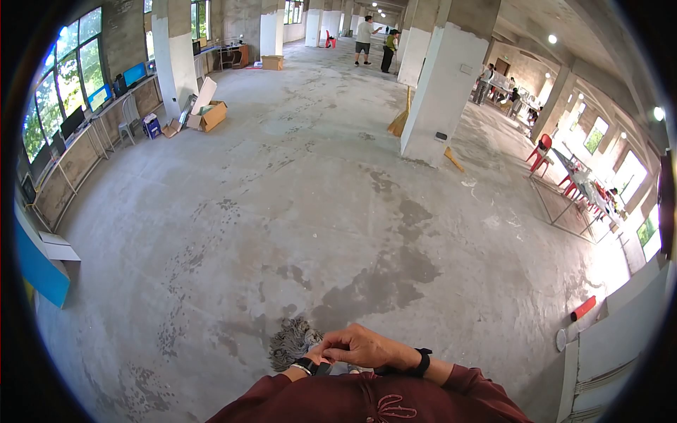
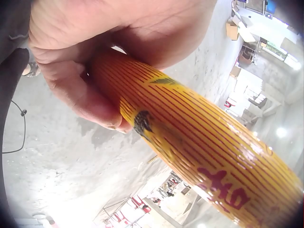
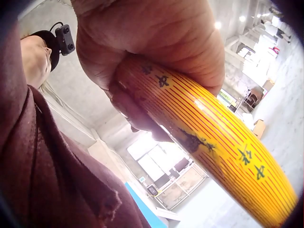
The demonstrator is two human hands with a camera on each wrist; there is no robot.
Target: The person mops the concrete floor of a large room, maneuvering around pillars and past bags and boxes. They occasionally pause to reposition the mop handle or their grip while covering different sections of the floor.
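A mop with grey strands point(image 1: 290, 343) lies on the concrete floor just beyond my hands in the head view. My left hand point(image 2: 80, 61) grips its yellow handle point(image 2: 190, 128), which has thin red stripes and dark markings. The right hand point(image 3: 156, 42) is wrapped round the handle point(image 3: 209, 128) too, and dark characters show along the shaft there. Seen from the head, the right hand point(image 1: 361, 345) sits in front of the left hand point(image 1: 317, 354) and partly covers it. Most of the handle is hidden in that view.
Damp patches point(image 1: 381, 282) mark the floor ahead. A pillar point(image 1: 441, 92) stands forward right, with a broom point(image 1: 400, 120) against it. Desks with monitors point(image 1: 99, 99) line the left windows near a cardboard box point(image 1: 208, 116). Two people point(image 1: 364, 41) stand far ahead. A red cylinder point(image 1: 584, 308) lies right.
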